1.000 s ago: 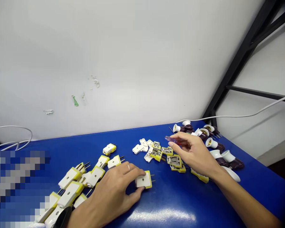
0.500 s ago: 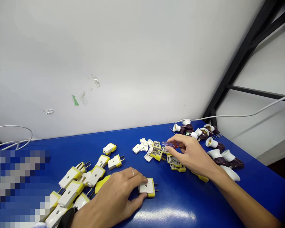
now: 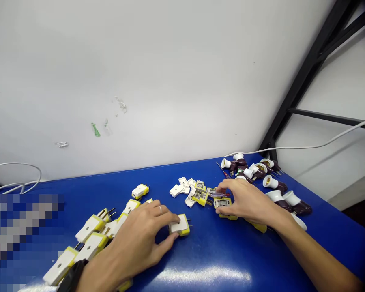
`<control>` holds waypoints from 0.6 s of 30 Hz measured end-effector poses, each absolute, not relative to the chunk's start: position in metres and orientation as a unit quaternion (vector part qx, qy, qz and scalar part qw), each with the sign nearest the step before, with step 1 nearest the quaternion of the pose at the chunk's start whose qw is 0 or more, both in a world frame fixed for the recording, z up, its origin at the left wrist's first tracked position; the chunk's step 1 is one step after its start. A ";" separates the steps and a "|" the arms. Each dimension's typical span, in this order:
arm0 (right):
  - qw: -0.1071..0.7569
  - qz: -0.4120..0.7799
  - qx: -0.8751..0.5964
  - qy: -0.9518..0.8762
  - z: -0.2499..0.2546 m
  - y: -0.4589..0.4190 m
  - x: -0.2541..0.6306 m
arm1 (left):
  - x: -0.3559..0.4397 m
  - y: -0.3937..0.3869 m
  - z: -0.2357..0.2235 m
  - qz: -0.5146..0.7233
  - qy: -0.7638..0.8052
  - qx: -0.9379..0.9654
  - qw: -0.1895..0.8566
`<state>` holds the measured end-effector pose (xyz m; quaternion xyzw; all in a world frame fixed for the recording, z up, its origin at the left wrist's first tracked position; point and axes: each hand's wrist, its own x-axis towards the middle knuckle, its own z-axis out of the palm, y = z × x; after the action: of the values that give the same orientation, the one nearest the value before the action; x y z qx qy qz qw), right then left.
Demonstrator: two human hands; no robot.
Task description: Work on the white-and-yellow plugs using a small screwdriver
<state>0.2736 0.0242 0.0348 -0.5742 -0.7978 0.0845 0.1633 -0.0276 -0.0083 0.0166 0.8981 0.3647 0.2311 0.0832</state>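
Observation:
Between the thumb and index finger of my left hand (image 3: 149, 231) is a white-and-yellow plug (image 3: 180, 225), its two metal pins pointing right just over the blue table. My right hand (image 3: 243, 198) is closed on a small screwdriver with a clear purplish handle (image 3: 219, 195). Its thumb and fingertips reach around an open yellow plug half (image 3: 222, 203), showing metal parts inside; whether they grip it I cannot tell. Just left of these fingers lies another opened plug half (image 3: 200, 197), beside several white cover pieces (image 3: 177, 190).
Several white-and-yellow plugs (image 3: 89, 228) lie to the left, partly behind my left forearm. Maroon-and-white lamp holders (image 3: 270, 182) are grouped at the right. A second screwdriver (image 3: 223, 170) lies near them. The blue table (image 3: 158, 176) meets a white wall; a white cable (image 3: 292, 147) runs along the right.
My left hand has moved the plug slightly left and away from me. My right hand, still with the screwdriver, has come down to the open plug half.

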 end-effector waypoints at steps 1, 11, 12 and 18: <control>0.177 0.088 -0.565 -0.801 0.037 0.024 0.271 | -0.027 -0.008 0.016 0.236 0.364 0.896 0.090; 0.462 0.170 -0.428 -0.758 0.048 0.002 0.236 | -0.009 -0.027 -0.002 0.202 0.362 0.895 0.162; 0.477 0.183 -0.425 -0.748 0.046 0.000 0.233 | -0.008 -0.028 -0.002 0.203 0.363 0.893 0.170; 0.511 0.328 -0.394 -0.690 0.034 -0.014 0.212 | -0.008 -0.027 -0.005 0.229 0.380 0.880 0.168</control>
<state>0.2121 -0.0142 0.0336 -0.3942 -0.6901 0.3276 0.5109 -0.0076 -0.0271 -0.0049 0.8804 0.3799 0.2287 0.1685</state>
